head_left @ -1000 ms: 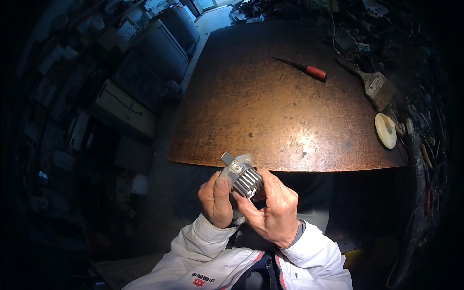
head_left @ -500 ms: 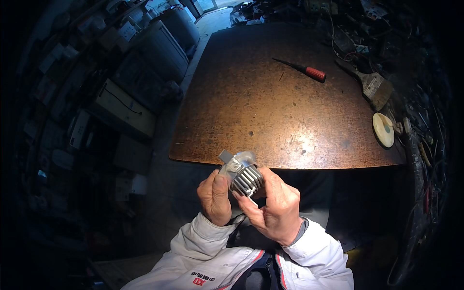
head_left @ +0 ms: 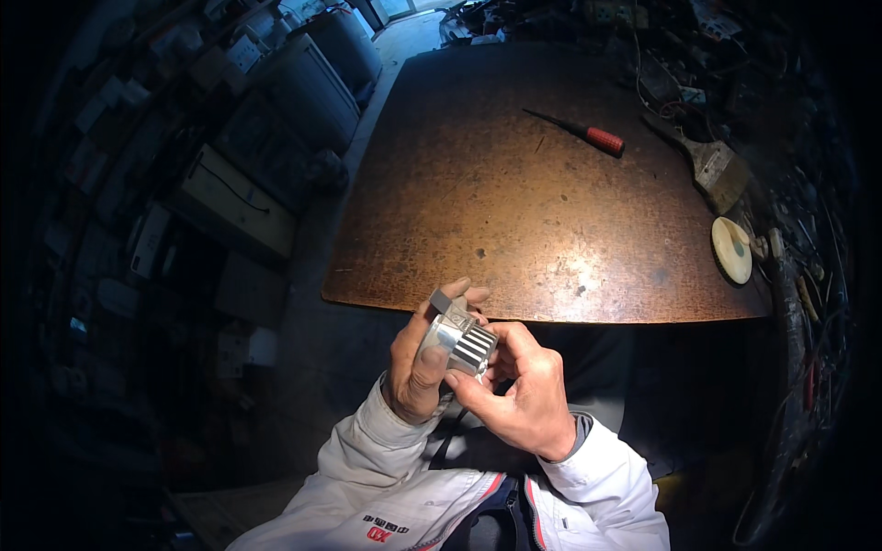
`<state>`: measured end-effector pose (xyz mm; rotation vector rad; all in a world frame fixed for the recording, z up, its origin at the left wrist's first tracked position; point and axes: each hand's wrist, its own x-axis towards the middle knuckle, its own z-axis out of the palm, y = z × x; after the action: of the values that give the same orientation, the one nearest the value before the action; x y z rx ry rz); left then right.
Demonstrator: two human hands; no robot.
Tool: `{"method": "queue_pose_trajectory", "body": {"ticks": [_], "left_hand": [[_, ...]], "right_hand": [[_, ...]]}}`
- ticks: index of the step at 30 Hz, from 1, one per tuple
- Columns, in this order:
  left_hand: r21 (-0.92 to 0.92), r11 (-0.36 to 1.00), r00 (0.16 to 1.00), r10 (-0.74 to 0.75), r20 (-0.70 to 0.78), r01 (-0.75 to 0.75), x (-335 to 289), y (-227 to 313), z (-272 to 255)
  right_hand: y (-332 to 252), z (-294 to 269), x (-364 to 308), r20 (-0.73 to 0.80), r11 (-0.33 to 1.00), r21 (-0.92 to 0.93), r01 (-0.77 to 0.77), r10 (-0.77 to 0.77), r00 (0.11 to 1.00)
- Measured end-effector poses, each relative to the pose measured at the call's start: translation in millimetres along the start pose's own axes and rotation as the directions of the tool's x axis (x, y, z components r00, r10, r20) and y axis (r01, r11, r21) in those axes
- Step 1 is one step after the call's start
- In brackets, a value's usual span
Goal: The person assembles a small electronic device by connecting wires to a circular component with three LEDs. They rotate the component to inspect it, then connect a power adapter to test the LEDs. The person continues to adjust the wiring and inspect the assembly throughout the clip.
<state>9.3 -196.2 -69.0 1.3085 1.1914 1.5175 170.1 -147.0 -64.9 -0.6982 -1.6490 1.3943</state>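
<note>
A small recessed downlight (head_left: 467, 343) with a dark finned heat sink, a pale round rim and a flat grey clip is held up just off the table's near edge. My left hand (head_left: 418, 372) wraps its rim from the left, thumb in front and fingertips showing behind. From the right, my right hand (head_left: 526, 386) pinches the finned end between thumb and fingers, next to a small white bit at its lower corner. The side turned away from me is hidden.
On the worn brown wooden table (head_left: 478, 184) lies a screwdriver (head_left: 602, 140) with a red handle. A wide flat brush (head_left: 718, 174) and a round cream disc (head_left: 731, 250) rest along the right edge. Cluttered tools and wires crowd the far right; cabinets (head_left: 234, 197) stand at left.
The downlight has turned in my hands, so its fins now face more to the right. My left fingers have wrapped further around its back. My right hand keeps its pinch.
</note>
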Motion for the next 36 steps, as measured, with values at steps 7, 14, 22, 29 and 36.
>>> {"method": "queue_pose_trajectory", "body": {"ticks": [7,14,22,29,36], "left_hand": [[0.091,0.996,0.999,-0.010,-0.047,0.015,-3.1,0.9,0.0],[0.136,0.986,0.970,0.121,-0.211,-0.093,-4.4,0.1,24.6],[-0.005,0.995,0.946,0.096,-0.309,-0.102,-7.3,-5.7,31.4],[-0.007,1.000,0.953,0.003,-0.303,-0.005,-14.2,-3.5,24.2],[0.062,0.996,0.965,-0.052,-0.257,0.070,-10.3,5.9,22.3]], "right_hand": [[-5.8,-6.4,4.3,0.058,0.997,-0.029,-0.068,0.070,0.996],[-0.1,12.0,1.3,-0.150,0.974,-0.170,0.149,-0.175,0.973],[1.0,17.9,0.4,-0.227,0.932,-0.281,0.228,-0.296,0.928],[-2.5,11.4,1.6,-0.171,0.848,-0.417,0.326,-0.426,0.888],[4.6,8.1,6.4,-0.135,0.763,-0.480,0.433,-0.552,0.823]]}}
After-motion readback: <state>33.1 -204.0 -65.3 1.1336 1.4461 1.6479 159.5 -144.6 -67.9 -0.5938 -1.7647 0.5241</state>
